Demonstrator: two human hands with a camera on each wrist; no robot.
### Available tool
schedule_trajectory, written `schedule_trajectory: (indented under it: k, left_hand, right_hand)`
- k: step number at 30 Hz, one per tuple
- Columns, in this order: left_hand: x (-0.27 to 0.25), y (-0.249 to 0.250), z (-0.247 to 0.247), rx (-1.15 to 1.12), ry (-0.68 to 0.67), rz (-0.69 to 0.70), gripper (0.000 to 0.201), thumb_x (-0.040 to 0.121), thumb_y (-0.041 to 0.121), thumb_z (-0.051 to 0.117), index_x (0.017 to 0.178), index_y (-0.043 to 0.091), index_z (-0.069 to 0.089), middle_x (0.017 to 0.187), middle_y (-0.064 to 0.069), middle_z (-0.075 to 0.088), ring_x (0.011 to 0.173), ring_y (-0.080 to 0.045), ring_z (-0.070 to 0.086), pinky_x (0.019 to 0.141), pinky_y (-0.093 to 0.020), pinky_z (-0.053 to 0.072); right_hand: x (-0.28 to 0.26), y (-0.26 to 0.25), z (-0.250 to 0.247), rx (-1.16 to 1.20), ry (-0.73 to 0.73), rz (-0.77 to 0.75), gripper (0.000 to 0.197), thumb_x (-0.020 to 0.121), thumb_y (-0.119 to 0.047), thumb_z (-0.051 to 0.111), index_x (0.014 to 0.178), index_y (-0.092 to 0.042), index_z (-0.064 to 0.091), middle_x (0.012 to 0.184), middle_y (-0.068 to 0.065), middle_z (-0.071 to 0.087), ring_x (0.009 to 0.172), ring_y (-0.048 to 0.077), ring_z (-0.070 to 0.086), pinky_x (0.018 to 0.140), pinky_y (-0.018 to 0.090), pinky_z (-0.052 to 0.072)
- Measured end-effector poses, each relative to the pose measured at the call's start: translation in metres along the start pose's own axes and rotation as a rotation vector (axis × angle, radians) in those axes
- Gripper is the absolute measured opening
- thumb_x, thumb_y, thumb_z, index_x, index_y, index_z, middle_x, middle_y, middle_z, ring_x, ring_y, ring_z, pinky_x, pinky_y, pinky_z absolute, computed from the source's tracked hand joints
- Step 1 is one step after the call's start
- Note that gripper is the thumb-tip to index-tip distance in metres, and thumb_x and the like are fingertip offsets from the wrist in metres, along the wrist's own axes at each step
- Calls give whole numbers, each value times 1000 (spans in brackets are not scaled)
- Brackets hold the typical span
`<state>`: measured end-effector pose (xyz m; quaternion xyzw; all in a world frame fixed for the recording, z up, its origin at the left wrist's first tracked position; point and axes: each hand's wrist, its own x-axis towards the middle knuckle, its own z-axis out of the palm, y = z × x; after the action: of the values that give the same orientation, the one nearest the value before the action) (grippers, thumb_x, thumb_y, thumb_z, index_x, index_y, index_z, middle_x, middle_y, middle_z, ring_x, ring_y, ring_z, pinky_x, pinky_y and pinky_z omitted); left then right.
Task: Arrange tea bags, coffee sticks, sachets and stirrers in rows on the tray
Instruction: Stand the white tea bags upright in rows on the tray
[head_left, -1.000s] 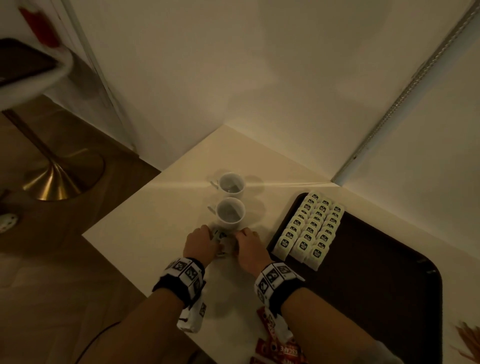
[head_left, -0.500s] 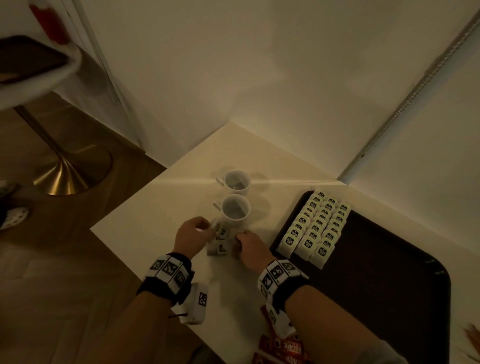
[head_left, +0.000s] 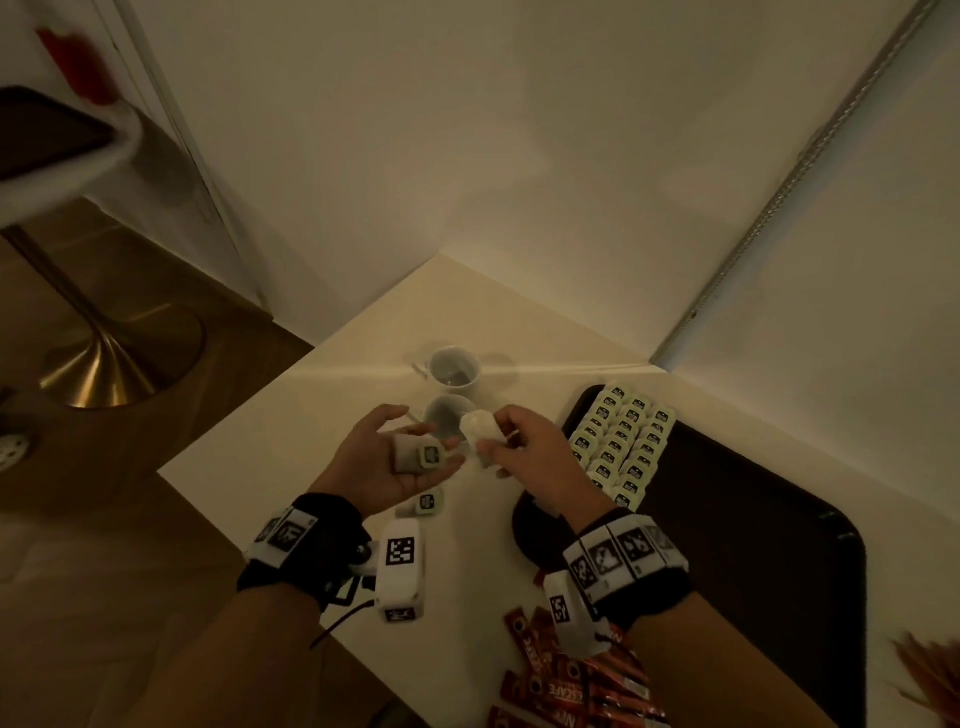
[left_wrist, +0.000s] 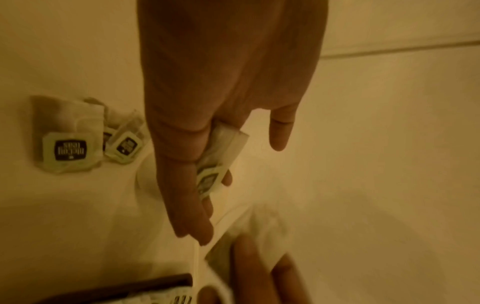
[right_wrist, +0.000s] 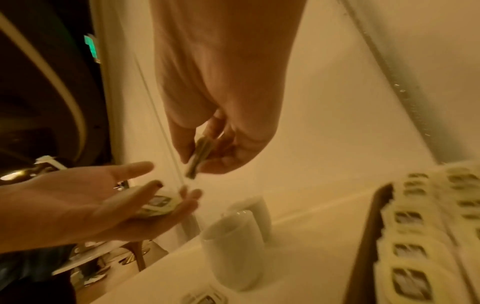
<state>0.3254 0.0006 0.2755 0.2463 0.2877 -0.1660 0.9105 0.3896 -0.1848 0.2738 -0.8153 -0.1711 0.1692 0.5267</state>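
I see the counter (head_left: 311, 415) carrying the dark tray (head_left: 753, 519), with rows of tea bags (head_left: 623, 441) at its far-left corner. My left hand (head_left: 387, 462) lies palm-up, fingers relaxed, cradling one tea bag (head_left: 418, 454); my right hand (head_left: 530, 457) pinches another bag (head_left: 480, 428).

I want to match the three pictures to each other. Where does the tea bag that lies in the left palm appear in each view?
Head: the tea bag lies on the upturned left hand, left of centre, before the cups.
Left wrist: it shows at the centre, behind the fingers.
Right wrist: it is at lower left, on the fingers.
Shared landmark: the nearer white cup, seen also in the right wrist view; in the left wrist view I cannot tell it.
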Motion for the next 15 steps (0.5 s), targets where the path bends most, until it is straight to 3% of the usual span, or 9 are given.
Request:
schedule_trajectory:
  k: [2, 4, 6, 8, 10, 12, 15]
  left_hand:
    - [3, -7, 14, 90, -70, -55, 46, 88, 42, 51, 104, 0, 59, 113, -27, 60, 113, -42, 54, 80, -48, 57]
    - [5, -12, 25, 187, -108, -69, 56, 88, 49, 48, 113, 0, 61, 112, -25, 62, 102, -36, 62, 77, -44, 58]
    - [7, -12, 33, 239, -133, -56, 53, 85, 49, 47, 111, 5, 61, 104, -20, 62, 86, -28, 67, 74, -40, 58]
    - [8, -11, 36, 271, -142, -31, 49, 87, 45, 45, 115, 7, 58, 106, -20, 61, 86, -27, 67, 78, -42, 57]
    - [6, -11, 38, 302, -170, -6, 45, 87, 31, 45, 118, 1, 58, 114, -23, 63, 95, -30, 66, 89, -43, 54]
    - [2, -12, 36, 386, -174, 50, 39, 81, 12, 51, 116, -2, 59, 117, -24, 64, 101, -30, 66, 93, -39, 52]
    - [-1, -10, 28, 526, -53, 127, 30, 87, -6, 46, 115, -4, 59, 112, -23, 66, 97, -29, 68, 86, -34, 56]
  right_hand:
    - [-1, -10, 0, -152, 79, -225, 17, 77, -10, 71, 85, -18, 58, 81, -2, 57, 72, 12, 54, 63, 16, 43]
    - [-2, -17, 1, -278, 28, -358, 18, 73, -11, 73, 85, -14, 60, 82, -4, 53, 74, 12, 51, 65, 16, 39]
    - [-6, -20, 0, -294, -101, -358, 21, 71, -15, 77, 87, -11, 64, 81, -8, 53, 73, 8, 51, 65, 13, 39]
    - [-7, -21, -4, -215, -121, -321, 15, 76, -16, 75, 87, -10, 67, 82, -4, 59, 73, 7, 56, 65, 12, 43]
    - [-5, -21, -8, -135, -55, -294, 9, 81, -8, 69, 90, -7, 66, 88, -2, 60, 73, 5, 58, 63, 10, 46]
    - [-1, -19, -7, -118, -28, -272, 17, 77, 0, 68, 93, -6, 63, 93, -1, 55, 72, 3, 56, 60, 9, 46]
    - [4, -15, 6, -61, -79, -228, 23, 74, 1, 72, 88, -12, 59, 91, 1, 57, 70, -3, 55, 62, 9, 46]
